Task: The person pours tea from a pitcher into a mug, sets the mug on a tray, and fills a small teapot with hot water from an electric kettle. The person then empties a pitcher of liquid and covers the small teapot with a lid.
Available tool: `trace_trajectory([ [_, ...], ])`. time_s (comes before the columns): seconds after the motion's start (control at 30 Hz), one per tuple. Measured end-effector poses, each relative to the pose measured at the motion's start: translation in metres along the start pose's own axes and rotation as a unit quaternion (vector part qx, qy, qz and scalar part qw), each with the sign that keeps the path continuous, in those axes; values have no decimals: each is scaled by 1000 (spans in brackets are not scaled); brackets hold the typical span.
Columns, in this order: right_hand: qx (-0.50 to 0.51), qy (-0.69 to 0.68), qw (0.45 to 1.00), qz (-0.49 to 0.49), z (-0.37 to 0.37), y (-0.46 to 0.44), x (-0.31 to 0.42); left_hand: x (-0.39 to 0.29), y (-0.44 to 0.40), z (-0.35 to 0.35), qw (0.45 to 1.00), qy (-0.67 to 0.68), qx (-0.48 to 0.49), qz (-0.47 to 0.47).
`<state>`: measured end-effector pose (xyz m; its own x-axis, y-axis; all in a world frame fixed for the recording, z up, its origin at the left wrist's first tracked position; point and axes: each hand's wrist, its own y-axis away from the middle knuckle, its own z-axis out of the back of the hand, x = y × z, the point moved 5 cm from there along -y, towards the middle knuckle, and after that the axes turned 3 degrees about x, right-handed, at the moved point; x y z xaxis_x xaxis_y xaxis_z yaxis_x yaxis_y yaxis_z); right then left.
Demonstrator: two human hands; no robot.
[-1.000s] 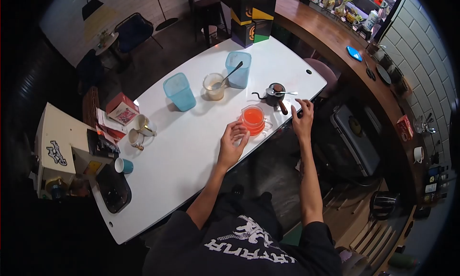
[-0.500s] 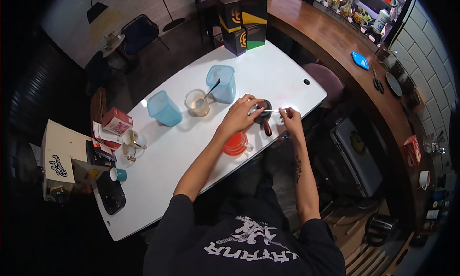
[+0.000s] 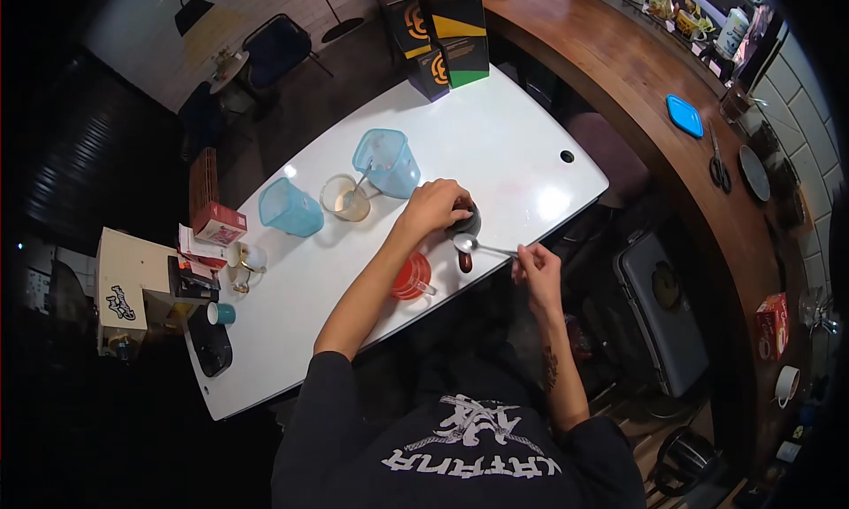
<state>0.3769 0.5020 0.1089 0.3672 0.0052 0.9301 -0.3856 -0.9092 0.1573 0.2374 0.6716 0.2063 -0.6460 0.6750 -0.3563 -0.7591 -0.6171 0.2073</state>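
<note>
My right hand [image 3: 538, 266] pinches the handle end of a metal spoon [image 3: 488, 246] at the front edge of the white table [image 3: 309, 314]. The spoon's bowl lies over the small dark pot [image 3: 464, 224], near its brown handle [image 3: 466, 261]. Curled over the top of that pot is my left hand [image 3: 439, 206]; it covers the lid, and its fingertips are partly hidden. Below my left forearm stands a glass jug of red liquid [image 3: 411, 277], partly covered by the arm. A glass cup [image 3: 345, 198] with a spoon in it is farther left.
Two blue plastic containers [image 3: 386, 162] flank the glass cup. Black boxes [image 3: 455, 31] stand at the table's far end. White cups, a teal cup [image 3: 221, 313] and a black tray [image 3: 210, 348] are at the left. A wooden counter [image 3: 566, 36] curves along the right.
My left hand has moved from beside the red jug onto the dark pot. My right hand has taken hold of the spoon and drawn it toward the front edge. The view has shifted.
</note>
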Motion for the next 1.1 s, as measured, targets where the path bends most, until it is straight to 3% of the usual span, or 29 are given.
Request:
trace_trajectory([
  [0.3, -44, -16, 999, -3, 80, 34, 19, -7, 0, -2, 998, 14, -42, -34],
  [0.47, -36, -40, 998, -12, 81, 33, 15, -9, 1, 4, 998, 36, -19, -45],
  [0.7, -38, -50, 998, -11, 81, 35, 21, -25, 25, 69, 984, 128, -109, -61],
  [1.1, -48, -102, 994, -15, 74, 28, 18, -26, 61, 111, 973, 125, -189, -40],
])
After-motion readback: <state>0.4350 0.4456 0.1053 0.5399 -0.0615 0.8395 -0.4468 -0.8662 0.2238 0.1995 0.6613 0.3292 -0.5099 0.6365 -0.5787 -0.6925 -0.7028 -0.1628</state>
